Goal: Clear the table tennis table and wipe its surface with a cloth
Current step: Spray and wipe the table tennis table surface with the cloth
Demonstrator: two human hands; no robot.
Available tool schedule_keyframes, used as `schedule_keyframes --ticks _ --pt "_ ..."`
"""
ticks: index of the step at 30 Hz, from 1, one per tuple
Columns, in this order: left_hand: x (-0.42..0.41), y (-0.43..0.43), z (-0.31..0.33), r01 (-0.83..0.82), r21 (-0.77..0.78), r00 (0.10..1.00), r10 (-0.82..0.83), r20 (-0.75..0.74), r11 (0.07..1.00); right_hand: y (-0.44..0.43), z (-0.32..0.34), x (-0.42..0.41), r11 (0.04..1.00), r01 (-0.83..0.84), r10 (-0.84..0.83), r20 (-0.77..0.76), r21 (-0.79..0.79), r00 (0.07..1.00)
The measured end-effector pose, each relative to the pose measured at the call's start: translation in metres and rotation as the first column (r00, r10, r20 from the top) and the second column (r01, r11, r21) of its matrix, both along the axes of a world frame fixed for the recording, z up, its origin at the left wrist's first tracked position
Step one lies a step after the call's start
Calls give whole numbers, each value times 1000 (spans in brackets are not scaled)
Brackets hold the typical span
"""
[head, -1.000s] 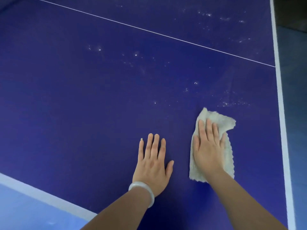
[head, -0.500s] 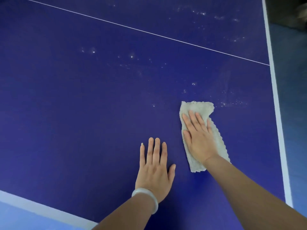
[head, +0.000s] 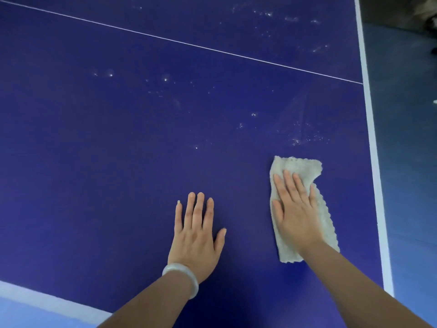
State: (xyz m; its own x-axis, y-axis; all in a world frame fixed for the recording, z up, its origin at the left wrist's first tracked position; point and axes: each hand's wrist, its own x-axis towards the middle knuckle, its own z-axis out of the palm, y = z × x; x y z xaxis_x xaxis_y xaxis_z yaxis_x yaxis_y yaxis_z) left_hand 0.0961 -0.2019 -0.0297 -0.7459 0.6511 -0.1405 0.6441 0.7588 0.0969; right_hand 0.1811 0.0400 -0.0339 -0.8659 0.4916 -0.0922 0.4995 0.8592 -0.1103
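Cloth [head: 298, 167] thin, limp, probably light: lies flat under right hand [head: 295, 210], whose straight, closed-up fingers press it to table [head: 118, 162], its top edge past the fingertips | left hand [head: 196, 237] flat on bare surface, fingers straight, holding nothing | likely bunches if pinched; press mid-cloth | specks [head: 296, 141] beyond fingertips, unwiped

I had the cloth [head: 298, 167] lying on the tabletop [head: 94, 174] near its right edge, with the right hand [head: 293, 209] flat on top of it, fingers toward the far side. The left hand [head: 196, 235] lay flat on the tabletop left of the cloth, apart from it. Specks [head: 298, 140] lay just beyond the cloth, and a line [head: 189, 45] crossed the tabletop farther back.
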Motion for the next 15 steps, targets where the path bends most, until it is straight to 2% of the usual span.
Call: schedule_keyframes --ticks 2,4,9,13,15 --pt "1 1 0 -12 -15 1000 11 -12 1000 33 0 20 984 180 -180 1 -12 984" --pt "2 0 -1 -10 -19 1000 10 -23 1000 54 1 35 970 244 -244 25 -9 969" --pt "10 17 3 -40 100 997 47 -62 994 73 2 56 979 204 -205 37 32 978" --pt "22 85 6 114 146 992 -105 -68 983 74 1 69 978 189 -190 5 87 982" --pt "19 127 0 66 166 997 -59 -44 984 77 2 78 975 185 -184 -23 122 983"
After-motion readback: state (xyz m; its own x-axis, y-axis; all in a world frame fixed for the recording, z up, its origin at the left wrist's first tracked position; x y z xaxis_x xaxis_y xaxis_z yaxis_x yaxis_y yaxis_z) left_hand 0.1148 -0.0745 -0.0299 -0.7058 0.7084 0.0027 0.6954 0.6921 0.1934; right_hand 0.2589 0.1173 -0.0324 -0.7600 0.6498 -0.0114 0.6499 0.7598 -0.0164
